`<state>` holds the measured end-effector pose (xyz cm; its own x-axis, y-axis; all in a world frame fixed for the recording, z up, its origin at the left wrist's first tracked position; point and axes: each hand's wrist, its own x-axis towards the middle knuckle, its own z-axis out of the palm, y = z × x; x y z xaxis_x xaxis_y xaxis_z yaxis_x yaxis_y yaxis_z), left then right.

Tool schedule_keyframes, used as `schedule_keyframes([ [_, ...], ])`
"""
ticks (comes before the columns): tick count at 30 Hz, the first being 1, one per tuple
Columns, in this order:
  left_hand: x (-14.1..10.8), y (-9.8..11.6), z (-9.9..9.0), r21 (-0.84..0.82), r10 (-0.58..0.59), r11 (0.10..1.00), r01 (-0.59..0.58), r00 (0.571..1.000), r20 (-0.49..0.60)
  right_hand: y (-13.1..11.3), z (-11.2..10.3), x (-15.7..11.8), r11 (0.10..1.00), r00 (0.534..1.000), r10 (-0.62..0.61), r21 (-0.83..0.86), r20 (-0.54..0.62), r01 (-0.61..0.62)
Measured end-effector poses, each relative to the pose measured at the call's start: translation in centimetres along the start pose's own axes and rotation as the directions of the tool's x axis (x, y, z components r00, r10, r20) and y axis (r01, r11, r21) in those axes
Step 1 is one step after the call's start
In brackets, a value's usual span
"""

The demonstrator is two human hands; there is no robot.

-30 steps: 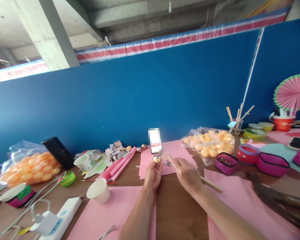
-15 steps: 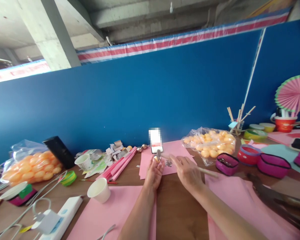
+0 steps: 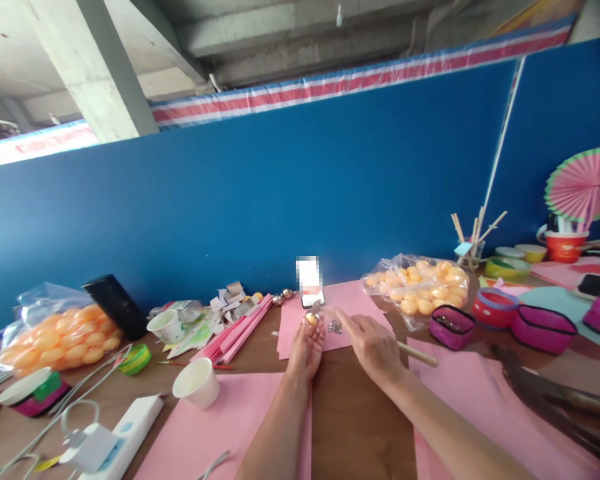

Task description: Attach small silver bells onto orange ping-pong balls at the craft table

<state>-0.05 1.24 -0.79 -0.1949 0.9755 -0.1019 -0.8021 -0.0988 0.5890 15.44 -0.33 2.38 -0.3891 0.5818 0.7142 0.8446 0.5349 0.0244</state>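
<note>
My left hand (image 3: pixel 306 350) is closed around a small orange ball (image 3: pixel 311 320) that has some silvery patches on it. In my right hand (image 3: pixel 377 347) is a hammer with a light wooden handle (image 3: pixel 419 353). The hammer's grey head (image 3: pixel 317 307) is at the top of the ball; whether it touches cannot be made out. Beside my hands, a small heap of shiny metal pieces (image 3: pixel 335 327) lies on a pink sheet (image 3: pixel 353 300). Behind them stands a phone (image 3: pixel 313 300) with a bright, pixelated screen.
Bags of orange balls (image 3: pixel 420 287) lie at right and far left. Two silvery balls (image 3: pixel 283 295) sit near pink paper strips (image 3: pixel 240 327). A white paper cup (image 3: pixel 196 385), a power strip (image 3: pixel 143 427), purple containers (image 3: pixel 453 328) and dark metal tools (image 3: pixel 540 397) surround the work area.
The hammer head has shifted slightly, and its handle end looks lower and sharper now. Both hands stay nearly in place, with the ball still in my left hand.
</note>
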Motion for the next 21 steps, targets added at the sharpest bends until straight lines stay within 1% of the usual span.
schedule_keyframes([
  [5,0.1,0.0,-0.1,0.000,-0.057,0.998,0.057,0.998,-0.019,0.1,0.4,0.0,1.000,1.000,-0.015,-0.010,-0.010,0.015],
  [9,0.2,0.1,-0.1,-0.015,-0.100,0.995,0.100,0.995,-0.014,0.0,0.3,0.1,1.000,0.999,-0.014,-0.009,-0.052,0.013],
  [13,0.3,0.2,-0.1,-0.007,-0.071,0.997,0.070,0.997,-0.035,-0.9,-0.8,0.3,0.997,0.991,-0.067,0.028,-0.117,0.071],
  [15,0.2,0.2,0.0,0.002,-0.049,0.999,0.049,0.999,0.015,-1.8,-1.5,0.5,0.992,0.983,-0.099,0.057,-0.152,0.109],
  [19,-0.2,0.3,0.1,0.027,-0.065,0.998,0.061,0.986,0.153,-3.7,-2.9,0.9,0.975,0.971,-0.147,0.139,-0.187,0.174],
  [21,-0.4,0.4,0.2,0.047,-0.059,0.997,0.053,0.989,0.136,-4.6,-3.6,1.2,0.967,0.969,-0.154,0.172,-0.195,0.189],
])
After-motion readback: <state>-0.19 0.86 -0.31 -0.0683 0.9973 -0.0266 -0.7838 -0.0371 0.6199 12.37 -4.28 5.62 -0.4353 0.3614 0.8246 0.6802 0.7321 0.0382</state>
